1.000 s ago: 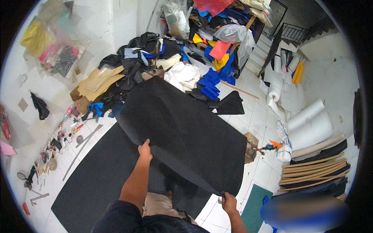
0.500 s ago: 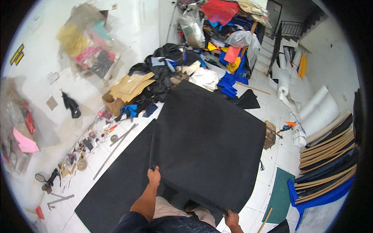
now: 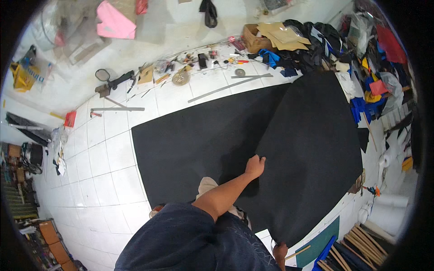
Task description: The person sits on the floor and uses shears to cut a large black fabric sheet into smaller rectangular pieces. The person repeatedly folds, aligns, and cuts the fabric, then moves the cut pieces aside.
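Observation:
A wide sheet of black material [image 3: 190, 126] lies across the white tiled floor. Its right part is lifted and folded as a loose flap [image 3: 312, 149] over the flat part. My left hand [image 3: 256, 166] is closed on the flap's near edge, arm stretched out in front of me. Lower and to the right, my right hand [image 3: 280, 249] grips another stretch of that edge, where the material bunches into creases. Both hands hold the edge taut between them. The fingertips of my right hand are partly hidden.
Grey metal rulers [image 3: 228, 88] and small tools lie beyond the sheet, by the wall. A heap of fabric scraps [image 3: 325, 45] stands at the far right. At the lower right are a green mat [image 3: 320, 244] and long rolls [image 3: 366, 244]. Boxes [image 3: 49, 230] stand at the lower left.
My view has turned to the left, so the scene sits farther right. Both hands still grip the sheet's edge, and the flat left part of the sheet shows more fully.

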{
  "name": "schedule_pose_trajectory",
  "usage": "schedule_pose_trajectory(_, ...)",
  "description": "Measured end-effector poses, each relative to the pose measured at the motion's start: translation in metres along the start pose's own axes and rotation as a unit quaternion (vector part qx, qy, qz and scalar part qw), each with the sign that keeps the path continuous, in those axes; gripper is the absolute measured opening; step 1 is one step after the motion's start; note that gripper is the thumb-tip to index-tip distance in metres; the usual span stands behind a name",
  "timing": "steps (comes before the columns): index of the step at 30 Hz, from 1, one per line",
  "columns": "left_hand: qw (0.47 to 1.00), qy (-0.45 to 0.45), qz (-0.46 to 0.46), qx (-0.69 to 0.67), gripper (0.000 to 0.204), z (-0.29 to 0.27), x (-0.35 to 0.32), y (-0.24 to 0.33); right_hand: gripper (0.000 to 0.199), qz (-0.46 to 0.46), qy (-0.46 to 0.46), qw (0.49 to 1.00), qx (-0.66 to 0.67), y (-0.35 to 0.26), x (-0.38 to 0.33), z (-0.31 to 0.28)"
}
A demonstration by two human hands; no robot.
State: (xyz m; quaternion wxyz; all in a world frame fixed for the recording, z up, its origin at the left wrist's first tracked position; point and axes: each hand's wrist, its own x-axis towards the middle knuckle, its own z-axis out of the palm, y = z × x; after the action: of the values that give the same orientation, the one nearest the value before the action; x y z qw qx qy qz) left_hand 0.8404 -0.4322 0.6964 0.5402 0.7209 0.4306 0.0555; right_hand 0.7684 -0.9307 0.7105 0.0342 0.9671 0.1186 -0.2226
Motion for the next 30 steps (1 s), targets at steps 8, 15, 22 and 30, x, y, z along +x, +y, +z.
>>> schedule_pose_trajectory(8,0.997,-0.018,0.042,0.06,0.045,-0.12,-0.064,-0.063,0.015,0.135,0.025,0.991,-0.005,-0.113,-0.127,0.091)
schedule_pose_trajectory(15,0.985,0.007,0.174,0.015,0.044,-0.246,-0.094,-0.15,0.012,0.237,0.154,0.956,0.077,-0.244,-0.267,0.148)
schedule_pose_trajectory(22,0.991,-0.07,0.104,0.043,0.043,-0.39,-0.166,-0.195,0.015,0.311,0.222,0.919,0.094,-0.336,-0.397,0.23)
schedule_pose_trajectory(30,0.996,-0.079,0.032,-0.012,0.041,-0.52,-0.212,-0.283,0.016,0.312,0.178,0.927,0.109,-0.442,-0.528,0.234)
